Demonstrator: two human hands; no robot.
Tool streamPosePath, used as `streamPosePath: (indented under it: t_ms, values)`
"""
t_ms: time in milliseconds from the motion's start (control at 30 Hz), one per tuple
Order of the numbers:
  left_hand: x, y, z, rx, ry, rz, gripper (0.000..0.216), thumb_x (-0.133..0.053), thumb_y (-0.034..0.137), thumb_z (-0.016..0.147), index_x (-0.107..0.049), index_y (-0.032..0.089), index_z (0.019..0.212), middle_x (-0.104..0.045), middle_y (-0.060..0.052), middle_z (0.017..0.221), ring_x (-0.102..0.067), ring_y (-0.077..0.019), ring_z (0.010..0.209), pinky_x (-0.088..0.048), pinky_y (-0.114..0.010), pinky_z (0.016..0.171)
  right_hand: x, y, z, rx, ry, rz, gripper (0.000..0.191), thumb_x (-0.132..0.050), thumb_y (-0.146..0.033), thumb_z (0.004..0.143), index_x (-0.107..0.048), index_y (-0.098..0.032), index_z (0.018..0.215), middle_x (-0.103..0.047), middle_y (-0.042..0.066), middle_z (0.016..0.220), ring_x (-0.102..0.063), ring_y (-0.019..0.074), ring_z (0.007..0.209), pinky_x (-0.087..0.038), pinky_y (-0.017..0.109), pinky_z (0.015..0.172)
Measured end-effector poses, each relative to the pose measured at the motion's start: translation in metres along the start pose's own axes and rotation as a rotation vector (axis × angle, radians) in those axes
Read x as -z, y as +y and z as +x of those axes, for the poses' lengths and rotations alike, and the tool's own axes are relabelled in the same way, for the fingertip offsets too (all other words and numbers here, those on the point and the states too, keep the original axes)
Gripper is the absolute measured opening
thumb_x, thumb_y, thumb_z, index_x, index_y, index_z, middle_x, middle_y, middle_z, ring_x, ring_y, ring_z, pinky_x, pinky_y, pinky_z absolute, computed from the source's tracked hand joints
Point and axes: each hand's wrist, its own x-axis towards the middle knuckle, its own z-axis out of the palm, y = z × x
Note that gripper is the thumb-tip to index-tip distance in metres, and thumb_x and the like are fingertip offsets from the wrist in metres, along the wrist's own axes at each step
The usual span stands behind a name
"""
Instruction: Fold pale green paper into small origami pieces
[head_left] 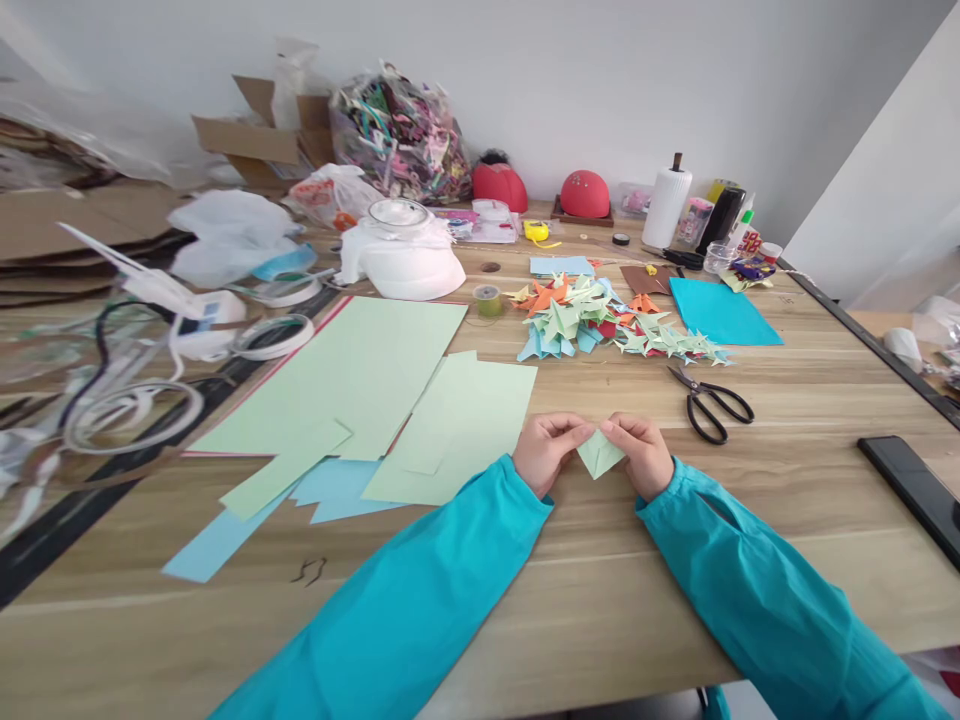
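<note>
A small piece of folded light green paper, with crease lines meeting near its lower point, is held just above the wooden table. My left hand pinches its left corner between thumb and fingers. On the opposite corner, my right hand is closed in a similar pinch. Light green paper sheets lie to the left of my left hand, partly over blue paper pieces. Beyond my hands is a pile of folded paper stars in green, orange, blue and red. Black-handled scissors rest right of my right hand.
A dark phone lies at the right edge. Farther back are a bright blue sheet, a tape roll, a white bottle and a red pincushion. White cables and rolls clutter the left side.
</note>
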Motion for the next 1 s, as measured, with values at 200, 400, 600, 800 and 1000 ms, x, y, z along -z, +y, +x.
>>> streamPosePath:
  t_ms: [200,400,600,800,1000]
  values:
    - [-0.0004,0.0022,-0.0041,0.036,-0.102,0.014,0.023,-0.076,0.033,0.059,-0.066,0.012,0.058,-0.061,-0.001,0.057,-0.056,-0.0141,0.057,-0.045,-0.027,0.057,0.0005,-0.0022,-0.0007,0.0,-0.046,-0.107,0.04,-0.072,-0.047,0.062,-0.051,-0.016,0.047,-0.047,-0.005,0.037,-0.038,0.0058,0.032,-0.026,0.019,0.03]
    - [-0.0047,0.0047,-0.0065,0.096,-0.088,-0.081,0.02,-0.076,0.029,0.057,-0.065,0.012,0.056,-0.062,-0.003,0.058,-0.055,-0.0138,0.054,-0.043,-0.025,0.05,-0.0014,-0.0037,-0.0018,-0.069,-0.041,-0.023,0.05,-0.07,-0.052,0.062,-0.042,-0.017,0.04,-0.04,-0.006,0.032,-0.029,0.0038,0.028,-0.015,0.019,0.028]
    - [-0.0039,0.0013,-0.0078,0.096,-0.217,0.033,0.02,-0.071,0.031,0.06,-0.067,0.011,0.06,-0.059,-0.004,0.052,-0.048,-0.0109,0.043,-0.027,-0.021,0.036,0.0023,-0.0002,-0.002,-0.094,-0.147,-0.068,0.046,-0.068,-0.052,0.065,-0.048,-0.017,0.042,-0.043,-0.004,0.033,-0.032,0.005,0.03,-0.018,0.02,0.03]
    - [-0.0023,0.0025,-0.0069,0.139,-0.168,0.007,0.021,-0.073,0.033,0.057,-0.068,0.012,0.06,-0.061,-0.005,0.054,-0.052,-0.0142,0.046,-0.034,-0.025,0.042,0.0027,-0.0028,-0.0023,-0.087,-0.218,-0.069,0.045,-0.066,-0.05,0.068,-0.049,-0.016,0.046,-0.046,-0.005,0.037,-0.032,0.004,0.029,-0.016,0.019,0.029]
    - [0.0009,0.0025,-0.0059,0.224,-0.23,0.05,0.023,-0.074,0.036,0.056,-0.067,0.014,0.054,-0.059,-0.006,0.05,-0.055,-0.0193,0.048,-0.037,-0.029,0.044,0.002,-0.009,-0.0046,-0.092,-0.284,-0.073,0.05,-0.067,-0.05,0.067,-0.043,-0.016,0.038,-0.038,-0.006,0.034,-0.027,0.0031,0.031,-0.013,0.021,0.034]
